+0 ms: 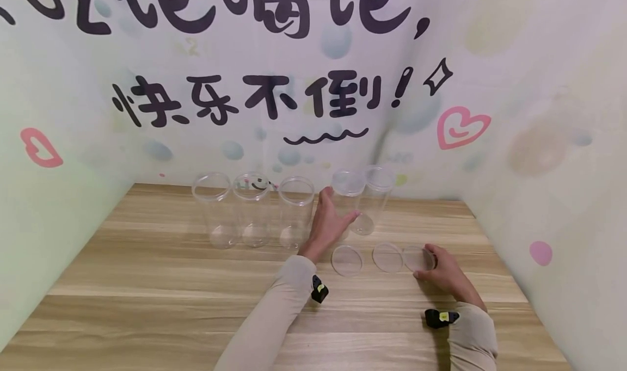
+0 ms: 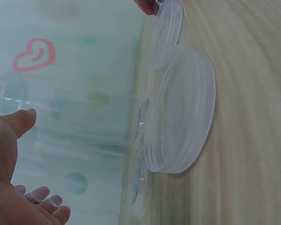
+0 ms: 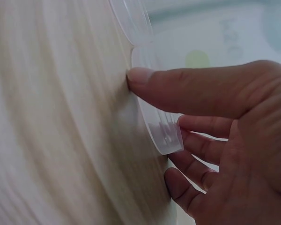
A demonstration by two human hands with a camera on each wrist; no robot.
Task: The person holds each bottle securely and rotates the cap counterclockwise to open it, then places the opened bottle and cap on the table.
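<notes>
While the left hand (image 1: 327,223) curls round a tall, clear, round plastic cup (image 1: 348,184) near the desk's (image 1: 147,305) back edge, we see the right hand (image 1: 448,273) pinch a flat, clear, round plastic lid (image 1: 415,258) between thumb and fingers. How firmly the left hand presses, we cannot tell. The pinched lid lies nearest the desk's right edge, touching or almost touching the middle lid (image 1: 388,258), of the same clear plastic; the left lid (image 1: 347,260), also clear and round, lies slightly apart, in front of the held cup. Just beside that cup, toward the back right corner, stands the rightmost cup (image 1: 380,189), a matching clear one. Toward the back left corner, three upright clear plastic cups (image 1: 254,213) share the row, a gap parting them from the other two.

We judge the row of cups to be set out, all five upright. The lids look like the unfinished part: these three lie on the desk, off the cups. Both right-hand cups seem hazier at the mouth, so we suspect lids cap them, though the plastic is too transparent to be sure.
</notes>
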